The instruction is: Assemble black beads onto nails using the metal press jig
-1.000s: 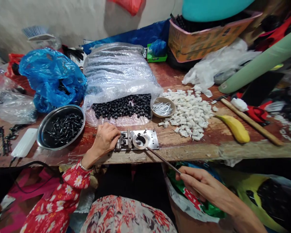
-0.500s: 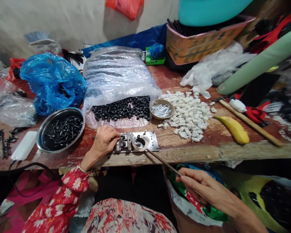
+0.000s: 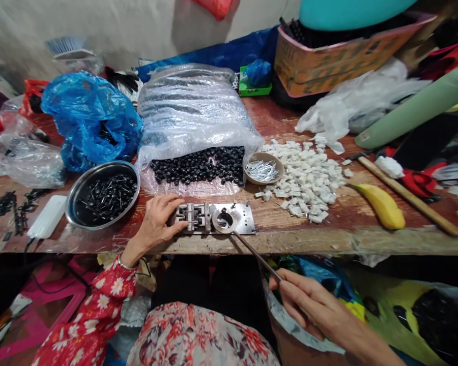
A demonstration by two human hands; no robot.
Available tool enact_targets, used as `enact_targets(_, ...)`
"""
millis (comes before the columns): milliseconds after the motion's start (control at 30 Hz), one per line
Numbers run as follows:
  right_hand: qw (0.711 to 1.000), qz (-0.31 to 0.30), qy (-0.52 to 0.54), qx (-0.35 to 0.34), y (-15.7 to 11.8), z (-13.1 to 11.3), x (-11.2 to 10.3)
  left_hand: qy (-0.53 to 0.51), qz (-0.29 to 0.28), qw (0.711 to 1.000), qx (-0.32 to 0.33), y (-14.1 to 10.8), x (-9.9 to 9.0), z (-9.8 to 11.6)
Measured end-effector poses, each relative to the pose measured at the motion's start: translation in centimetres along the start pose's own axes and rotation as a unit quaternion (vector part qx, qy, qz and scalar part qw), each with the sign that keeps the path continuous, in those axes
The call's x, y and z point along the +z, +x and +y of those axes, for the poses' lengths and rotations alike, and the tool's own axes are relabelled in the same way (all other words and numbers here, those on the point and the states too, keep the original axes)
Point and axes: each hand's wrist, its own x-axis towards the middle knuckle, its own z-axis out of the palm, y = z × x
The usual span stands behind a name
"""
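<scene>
A small metal jig point(image 3: 247, 216) lies along the table's front edge, with a clamp block point(image 3: 197, 217) at its left end and a round ring point(image 3: 223, 219) at its middle. A thin metal rod handle point(image 3: 255, 251) slants from the ring toward me. My right hand point(image 3: 309, 302) is closed around the near end of that rod. My left hand point(image 3: 154, 223) rests at the jig's left end, thumb and fingers spread apart at the clamp block. No part shows between those fingers. Behind the jig, black round parts point(image 3: 198, 166) spill from a clear plastic bag point(image 3: 194, 107).
Left stands a steel bowl point(image 3: 134, 195) of black-headed pins, beside a white box point(image 3: 48, 216) with a cable. A small bowl point(image 3: 279, 172) of metal pins adjoins a pile of white parts point(image 3: 309, 178). A banana point(image 3: 383, 206) and a hammer point(image 3: 412, 198) lie right.
My left hand has opened, its fingers spreading off the clamp block, which now shows more fully. My right hand still grips the rod. The whole view has shifted slightly.
</scene>
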Motion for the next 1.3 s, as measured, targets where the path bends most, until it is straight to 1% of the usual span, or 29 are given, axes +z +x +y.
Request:
enact_targets(67, 1.0, 0.018, 0.022, 0.002, -0.1, 0.1, 1.4, 0.016, -0.011, 1.0, 0.002, -0.6, 0.5, -0.3)
enact_targets(133, 0.999, 0.046, 0.027, -0.002, -0.1, 0.3, 2.3, 0.027, -0.013, 1.0, 0.002, -0.9, 1.2, -0.4)
enact_targets(200, 0.998, 0.057, 0.018, 0.002, -0.1, 0.4, 2.5, 0.035, -0.01, 0.999, 0.002, -1.1, 1.9, -0.4)
enact_targets(333, 0.999, 0.049, 0.016, -0.003, -0.2, 0.4, 1.9, 0.038, -0.011, 0.999, -0.008, -1.2, 2.6, -0.3)
enact_targets(433, 0.999, 0.037, 0.017, 0.003, -0.2, 0.3, 1.5, 0.011, -0.016, 1.0, -0.023, -1.4, 2.5, -0.3)
enact_targets(533, 0.999, 0.02, 0.026, 0.012, 0.0, 0.1, 1.4, -0.05, -0.008, 0.998, -0.04, -1.3, 2.0, 0.0)
enact_targets(667, 0.998, 0.018, 0.052, 0.021, 0.4, 0.3, 1.2, -0.117, 0.029, 0.99, -0.074, -0.5, 1.5, 0.4)
enact_targets(800, 0.998, 0.0, 0.045, 0.034, 0.5, 0.6, 0.1, -0.176, 0.073, 0.976, -0.105, 0.7, 1.8, 0.7)
enact_targets(900, 0.999, -0.008, 0.033, 0.035, 0.5, 0.5, -0.7, -0.2, 0.073, 0.969, -0.123, 1.2, 1.8, 0.8)
enact_targets(967, 0.999, -0.006, 0.024, 0.035, 0.4, 0.3, -0.8, -0.208, 0.066, 0.967, -0.13, 1.3, 1.7, 0.8)
enact_targets(1100, 0.999, 0.01, 0.027, 0.036, 0.3, -0.3, -0.2, -0.205, 0.056, 0.971, -0.114, 1.1, 1.3, 0.7)
enact_targets(1200, 0.999, 0.014, 0.045, 0.026, 0.2, -0.4, 0.8, -0.174, 0.051, 0.979, -0.092, 0.6, 1.3, 0.5)
enact_targets(1300, 0.998, 0.03, 0.054, 0.015, 0.0, -0.2, 2.0, -0.148, 0.034, 0.985, -0.078, 0.0, 1.3, 0.1)
